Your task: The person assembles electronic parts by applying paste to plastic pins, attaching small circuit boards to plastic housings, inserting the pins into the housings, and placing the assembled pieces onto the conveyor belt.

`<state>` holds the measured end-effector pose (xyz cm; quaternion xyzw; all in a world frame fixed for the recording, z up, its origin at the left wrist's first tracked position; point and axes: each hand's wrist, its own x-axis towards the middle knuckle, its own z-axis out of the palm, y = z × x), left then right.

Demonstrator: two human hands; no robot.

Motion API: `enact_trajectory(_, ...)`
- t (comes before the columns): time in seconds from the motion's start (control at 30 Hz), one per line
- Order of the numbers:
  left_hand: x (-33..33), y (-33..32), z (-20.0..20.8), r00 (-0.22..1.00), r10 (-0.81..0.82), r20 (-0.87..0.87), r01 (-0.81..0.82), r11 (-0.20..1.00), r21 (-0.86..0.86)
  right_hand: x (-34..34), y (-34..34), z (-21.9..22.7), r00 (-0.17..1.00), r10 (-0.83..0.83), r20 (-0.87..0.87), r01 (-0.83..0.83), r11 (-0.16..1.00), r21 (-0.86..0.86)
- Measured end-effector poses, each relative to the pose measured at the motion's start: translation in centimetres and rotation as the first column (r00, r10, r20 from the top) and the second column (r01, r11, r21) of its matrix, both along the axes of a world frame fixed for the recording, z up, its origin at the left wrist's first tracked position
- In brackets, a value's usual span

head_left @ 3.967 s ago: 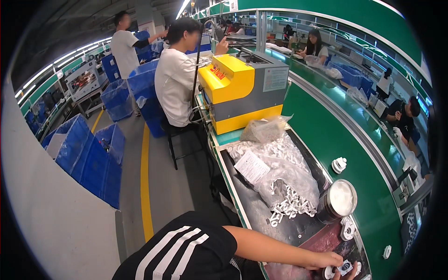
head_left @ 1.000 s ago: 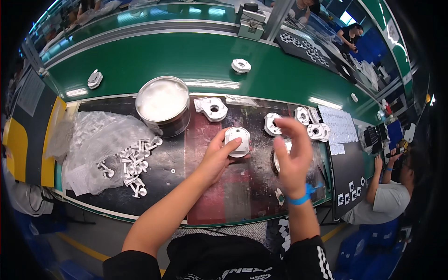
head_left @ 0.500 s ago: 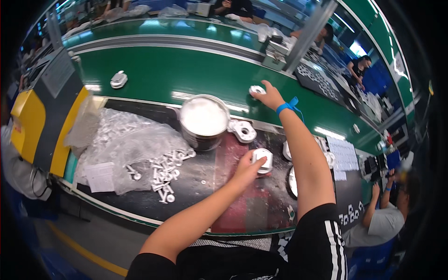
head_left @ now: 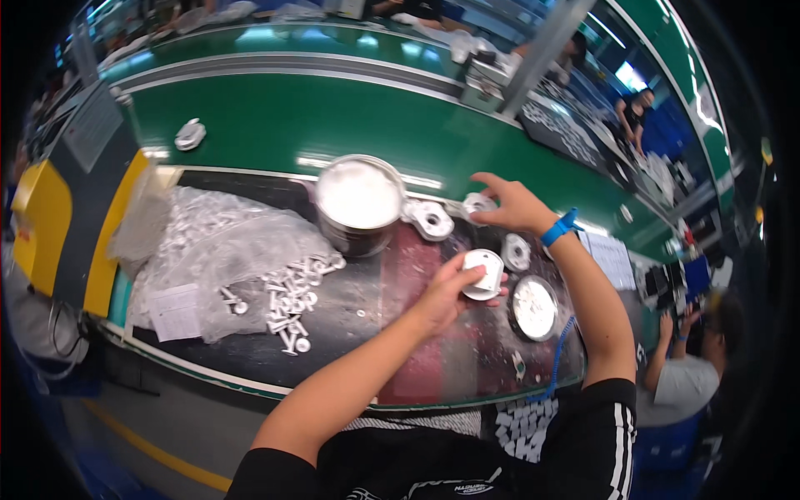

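Note:
My left hand is closed round a white rounded plastic housing, thumb on top and fingertips showing at its far side. Farther off, at the back edge of the workbench, my right hand has a white plastic part between thumb and fingers. Just left of that part lies a white housing with a round hole on the bench. Another white ring-shaped part sits below my right hand. A round dish of small white pieces stands right of my left hand.
A metal pot with white contents stands at the bench's back. Left of it, a clear bag spills white stemmed pieces. A green conveyor runs behind, carrying a white part. A blue coiled cord hangs at right; a co-worker sits beyond.
My right hand has drawn back from over the conveyor to the bench's rear edge with the white part. My left hand still holds its housing, now tilted differently. The dish is uncovered from behind my arm.

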<state>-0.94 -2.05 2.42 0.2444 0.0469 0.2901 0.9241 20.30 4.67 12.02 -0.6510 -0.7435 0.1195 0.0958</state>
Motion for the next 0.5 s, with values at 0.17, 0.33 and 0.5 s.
enact_trajectory(0.17,0.3,-0.1,-0.2,0.996,-0.088,0.006,0.087,0.988,0.127,0.3,-5.2,-3.2,1.0,-0.006,0.022,0.004,0.997,0.08)
enact_trajectory(0.33,-0.6,-0.1,0.5,0.98,0.019,-0.2,0.007,0.991,0.13,0.1,-14.0,-2.4,0.977,-0.032,-0.209,0.14,0.839,0.527)
enact_trajectory(0.5,0.7,-0.8,-0.2,0.968,0.06,-0.242,-0.042,0.996,0.078,6.3,-29.1,0.1,0.86,-0.477,-0.182,0.474,0.612,0.634)
